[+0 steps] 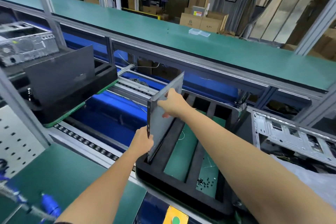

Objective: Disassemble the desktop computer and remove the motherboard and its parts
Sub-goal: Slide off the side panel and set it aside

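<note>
The side panel (164,114) stands on edge, tilted, its long axis running from the near left corner of the black foam tray (183,190) up and away to the far right. It is flat grey metal with a dark rim. The left hand (142,142) grips its near edge; the right hand (172,102) pinches its upper face. Small screws (205,182) lie in a tray slot.

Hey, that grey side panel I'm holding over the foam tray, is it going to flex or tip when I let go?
The side panel looks like thin flat sheet metal, so probably stiff, with slight flex. It stands on edge in a narrow slot of the foam tray, gripped by the left hand and right hand; it may lean once released. Its bare edges could be sharp and slippery.
</note>
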Available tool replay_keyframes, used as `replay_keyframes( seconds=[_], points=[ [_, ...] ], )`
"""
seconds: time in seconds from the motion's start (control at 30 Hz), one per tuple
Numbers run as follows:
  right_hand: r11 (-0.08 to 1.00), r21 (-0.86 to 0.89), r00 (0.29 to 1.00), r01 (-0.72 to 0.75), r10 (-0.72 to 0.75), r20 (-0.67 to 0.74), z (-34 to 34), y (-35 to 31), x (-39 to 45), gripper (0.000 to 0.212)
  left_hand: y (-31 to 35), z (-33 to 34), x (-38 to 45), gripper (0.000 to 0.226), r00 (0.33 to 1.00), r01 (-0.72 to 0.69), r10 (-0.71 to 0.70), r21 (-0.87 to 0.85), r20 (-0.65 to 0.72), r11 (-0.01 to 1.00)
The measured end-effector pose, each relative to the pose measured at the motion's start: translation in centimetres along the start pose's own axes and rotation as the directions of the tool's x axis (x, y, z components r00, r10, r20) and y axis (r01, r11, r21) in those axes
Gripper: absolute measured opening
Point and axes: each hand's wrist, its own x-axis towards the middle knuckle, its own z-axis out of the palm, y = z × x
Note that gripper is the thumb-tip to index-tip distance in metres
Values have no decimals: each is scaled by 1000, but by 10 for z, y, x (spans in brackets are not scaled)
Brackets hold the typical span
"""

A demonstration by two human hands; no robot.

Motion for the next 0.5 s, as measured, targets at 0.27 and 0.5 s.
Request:
replay_keyframes(
  seconds=[0.27, 0.5],
  points=[
    [996, -41, 990, 79, -73, 121, 12, 11, -2, 16, -20, -11, 16, 25, 968, 236, -249, -253, -22, 938],
    [980, -176, 991, 90, -71, 112, 6, 24, -5, 11, 1, -15, -3, 71, 760, 515, -577, 264, 298, 815]
  ],
)
